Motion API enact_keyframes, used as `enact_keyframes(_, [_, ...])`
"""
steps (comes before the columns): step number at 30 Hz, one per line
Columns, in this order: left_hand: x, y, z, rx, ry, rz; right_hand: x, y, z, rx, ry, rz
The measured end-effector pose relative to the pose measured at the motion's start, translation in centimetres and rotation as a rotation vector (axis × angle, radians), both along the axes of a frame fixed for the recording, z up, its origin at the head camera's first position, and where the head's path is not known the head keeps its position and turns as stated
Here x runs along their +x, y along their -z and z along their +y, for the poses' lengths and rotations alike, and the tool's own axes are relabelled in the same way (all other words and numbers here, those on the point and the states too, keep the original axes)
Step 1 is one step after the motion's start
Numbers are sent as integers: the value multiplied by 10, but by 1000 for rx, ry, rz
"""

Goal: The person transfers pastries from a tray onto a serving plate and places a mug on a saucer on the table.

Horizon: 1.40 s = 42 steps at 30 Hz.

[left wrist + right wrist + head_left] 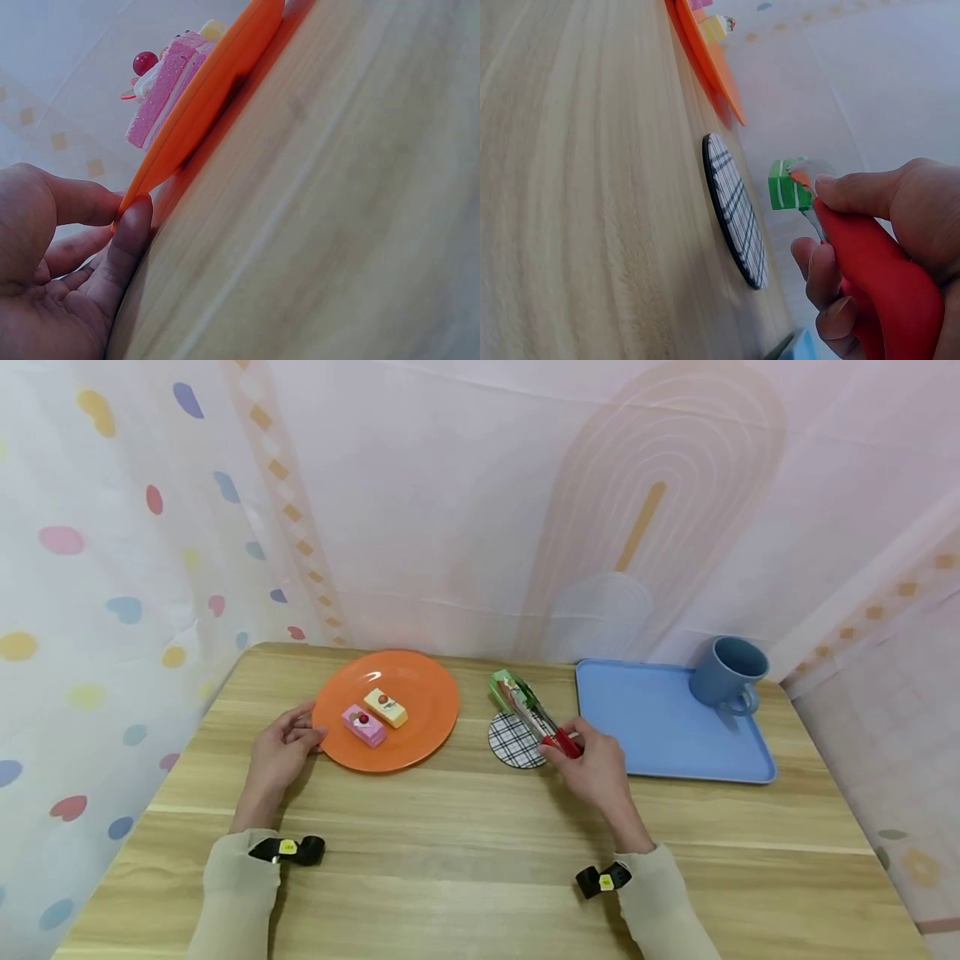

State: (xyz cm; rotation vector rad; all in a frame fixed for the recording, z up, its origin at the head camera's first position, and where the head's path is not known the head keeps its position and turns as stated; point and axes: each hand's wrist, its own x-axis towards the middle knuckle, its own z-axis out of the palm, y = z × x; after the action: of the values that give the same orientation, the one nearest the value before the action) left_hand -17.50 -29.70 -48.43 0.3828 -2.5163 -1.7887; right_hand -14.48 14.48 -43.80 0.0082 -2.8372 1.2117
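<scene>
My left hand (279, 750) pinches the left rim of an orange plate (427, 693) between thumb and fingers. On the plate lie a pink toy cake slice (363, 728) and a pale yellow one (390, 713), each topped with a red berry. My right hand (597, 767) grips a pair of tongs (881, 277) by its red handles. Between the tips of the tongs is a green toy cake slice (783, 189), held up off the table. Below the tongs lies a round checked coaster (513, 745), partly covered by them in the head view.
To the right lies a blue tray (637, 727) with a blue mug (723, 673) at its far right corner. The wooden table (450, 860) meets a patterned curtain (435, 510) at the back. Black wrist cameras (300, 850) sit on both sleeves.
</scene>
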Motion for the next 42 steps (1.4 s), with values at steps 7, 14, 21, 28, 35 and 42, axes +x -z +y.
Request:
enact_keyframes(7, [0, -2, 2, 17, -3, 13, -2, 0, -4, 23, -14, 29])
enact_keyframes(14, [-1, -4, -2, -10, -10, 22, -1, -1, -15, 11, -28, 31])
enact_keyframes(21, [-3, -4, -2, -21, -2, 8, 0, 0, -23, 49, -27, 60])
enact_keyframes(28, [0, -3, -5, -28, -10, -3, 3, 2, -31, 37, -60, 71])
enact_keyframes(35, [0, -1, -3, -14, 0, 9, 2, 1, -37, 29, -67, 50])
enact_keyframes(42, [-2, 1, -2, -8, -1, 4, 0, -2, -44, 29, -73, 16])
